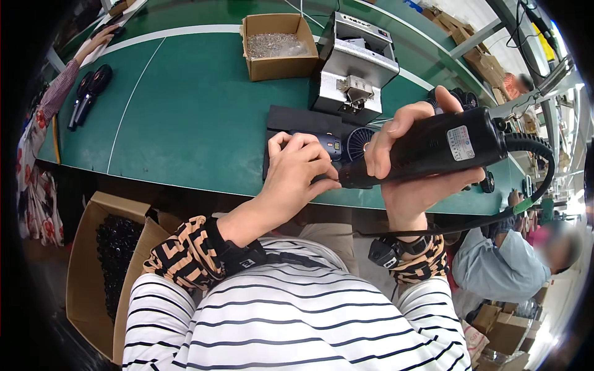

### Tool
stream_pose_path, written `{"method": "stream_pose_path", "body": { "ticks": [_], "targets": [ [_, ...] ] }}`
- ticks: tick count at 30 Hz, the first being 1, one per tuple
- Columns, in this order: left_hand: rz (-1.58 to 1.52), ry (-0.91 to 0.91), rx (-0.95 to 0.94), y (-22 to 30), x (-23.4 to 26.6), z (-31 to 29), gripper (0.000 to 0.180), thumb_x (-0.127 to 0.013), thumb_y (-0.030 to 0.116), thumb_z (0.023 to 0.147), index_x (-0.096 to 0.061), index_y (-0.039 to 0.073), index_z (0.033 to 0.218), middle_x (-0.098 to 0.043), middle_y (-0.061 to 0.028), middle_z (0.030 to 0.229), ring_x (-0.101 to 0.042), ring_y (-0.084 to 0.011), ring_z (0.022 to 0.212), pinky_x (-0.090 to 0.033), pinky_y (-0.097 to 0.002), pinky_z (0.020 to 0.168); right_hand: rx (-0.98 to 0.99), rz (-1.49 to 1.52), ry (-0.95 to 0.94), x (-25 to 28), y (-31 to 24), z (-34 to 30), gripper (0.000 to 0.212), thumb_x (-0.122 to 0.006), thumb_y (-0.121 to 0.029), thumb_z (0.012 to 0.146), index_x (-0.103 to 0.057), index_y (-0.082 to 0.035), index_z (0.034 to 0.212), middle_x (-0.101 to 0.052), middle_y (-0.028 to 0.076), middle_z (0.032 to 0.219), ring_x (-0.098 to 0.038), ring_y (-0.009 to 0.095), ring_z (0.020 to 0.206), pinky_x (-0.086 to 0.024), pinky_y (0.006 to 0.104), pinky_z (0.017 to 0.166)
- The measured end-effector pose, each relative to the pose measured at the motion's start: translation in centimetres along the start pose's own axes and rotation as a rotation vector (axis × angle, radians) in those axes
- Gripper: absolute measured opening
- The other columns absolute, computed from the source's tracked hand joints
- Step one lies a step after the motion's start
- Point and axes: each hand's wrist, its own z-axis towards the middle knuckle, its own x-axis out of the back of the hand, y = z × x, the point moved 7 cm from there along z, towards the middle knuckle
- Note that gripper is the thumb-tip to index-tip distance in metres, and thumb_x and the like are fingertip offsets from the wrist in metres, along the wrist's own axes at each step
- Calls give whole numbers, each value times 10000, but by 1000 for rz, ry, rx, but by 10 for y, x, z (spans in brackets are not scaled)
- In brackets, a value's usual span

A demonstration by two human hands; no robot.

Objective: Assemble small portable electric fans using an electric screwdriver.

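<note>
Black plastic power tool (427,148) sat in the right hand (408,193), fingers wrapped around its barrel, nose pointing left, cable (546,185) curving off the back end. Left hand (297,164) was over the handle end of a dark blue handheld fan (332,142), thumb and forefinger near the tool's nose, but honestly couldn't tell if they were pinching anything. Fan lay on a black pad (309,120) on the green bench (204,111), with a boxy machine (356,62) just behind and a cardboard box (281,71) of small bits beside that.
</note>
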Motion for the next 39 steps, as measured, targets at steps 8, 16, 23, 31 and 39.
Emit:
{"method": "stream_pose_path", "body": {
  "ticks": [8,16,23,31,39],
  "targets": [
    [229,-11,-46,-12,1,14,544,-771,262,767,-600,90,1253,-629,-70,1243,-459,-275,1318,-108,-616,1158,128,-280,42,5,-15,19,1032,-431,-851,771,-320,-56,1419,-545,134,885,-510,185,463,-439,321,411],
    [250,-21,-43,-16,-2,13,494,-761,249,780,-611,119,1233,-641,-68,1231,-522,-261,1264,-126,-623,1158,104,-285,37,11,-1,17,1039,-421,-858,765,-320,-57,1419,-542,136,890,-523,192,478,-449,322,427],
    [215,-17,-37,-13,2,15,472,-750,228,781,-624,76,1210,-645,-88,1220,-518,-281,1268,-136,-609,1166,79,-262,103,19,10,13,1041,-427,-859,761,-326,-55,1414,-534,132,877,-512,190,469,-445,321,423],
    [193,-27,-16,-12,8,12,526,-800,239,735,-620,122,1215,-634,-58,1227,-488,-293,1299,-106,-639,1148,98,-203,65,9,4,15,989,-408,-840,795,-345,-73,1417,-537,138,895,-503,186,460,-439,322,416],
    [40,21,32,-3,5,21,343,-858,273,657,-732,176,962,-601,-14,1275,-418,-276,1357,-63,-614,1154,125,-133,9,-3,-11,22,966,-424,-820,811,-344,-72,1417,-540,141,900,-493,186,439,-425,319,398]
  ]
}}
